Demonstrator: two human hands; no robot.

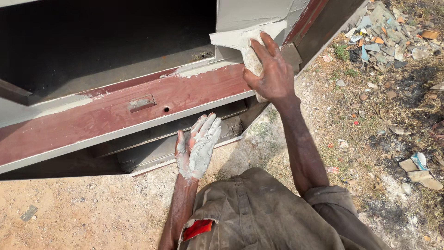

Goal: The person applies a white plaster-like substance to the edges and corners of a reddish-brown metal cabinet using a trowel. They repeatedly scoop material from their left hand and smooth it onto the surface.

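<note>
My right hand (273, 69) presses a grey-smeared scraper pad (243, 39) against the corner of a dark red metal frame (138, 111), where pale grey filler is spread. My left hand (198, 147) is held open and flat below the frame's edge, palm up and coated in grey filler, holding nothing else. A small metal tab and a round hole sit on the red face left of my hands.
The frame's dark hollow interior (106, 41) lies beyond the red face. Sandy ground (92, 208) is below, and a rubble and litter pile (384, 32) lies at the upper right, with dry grass and scraps along the right side.
</note>
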